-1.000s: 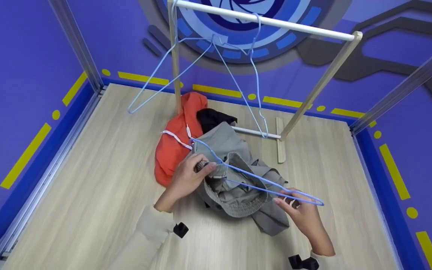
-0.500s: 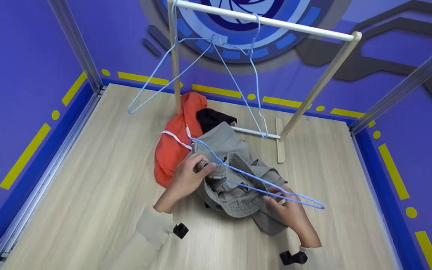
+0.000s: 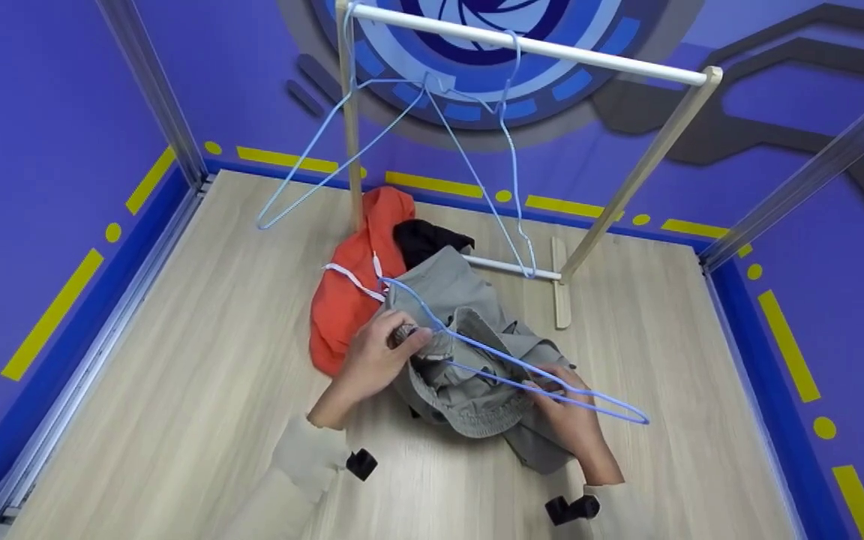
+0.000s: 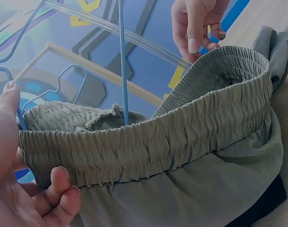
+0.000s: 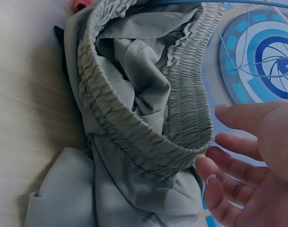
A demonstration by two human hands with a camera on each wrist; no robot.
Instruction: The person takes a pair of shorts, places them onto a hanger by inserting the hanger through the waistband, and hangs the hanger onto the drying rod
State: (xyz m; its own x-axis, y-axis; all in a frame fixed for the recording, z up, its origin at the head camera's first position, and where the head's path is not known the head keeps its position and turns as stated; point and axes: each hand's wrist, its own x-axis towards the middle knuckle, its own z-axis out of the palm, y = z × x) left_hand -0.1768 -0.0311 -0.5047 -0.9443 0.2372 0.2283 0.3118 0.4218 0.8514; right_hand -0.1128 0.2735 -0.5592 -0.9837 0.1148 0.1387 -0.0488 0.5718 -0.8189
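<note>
Grey-green pants (image 3: 447,274) with a gathered elastic waistband (image 4: 148,149) lie bunched on the wooden surface, the waist opening facing up. My left hand (image 3: 376,352) pinches the waistband at its left side, thumb inside and fingers outside. A blue wire hanger (image 4: 124,61) slants across the opening; its left end runs down into the waistband beside my left thumb, and its right end sticks out past the pants. My right hand (image 3: 571,416) is at the waistband's right edge, under the hanger's wires in the head view. Its fingers (image 5: 233,170) are loosely bent, fingertips right by the elastic.
Behind the pants lie an orange garment (image 3: 346,307) with white drawstrings and a black garment (image 3: 428,238). A rack (image 3: 604,61) stands at the back, with two blue hangers (image 3: 304,161) on its rail. Blue walls (image 3: 49,150) enclose the wooden surface (image 3: 199,330).
My right hand has moved left from the hanger's right end to the waistband's right edge. The hanger's right end has dipped slightly. My left hand keeps its hold.
</note>
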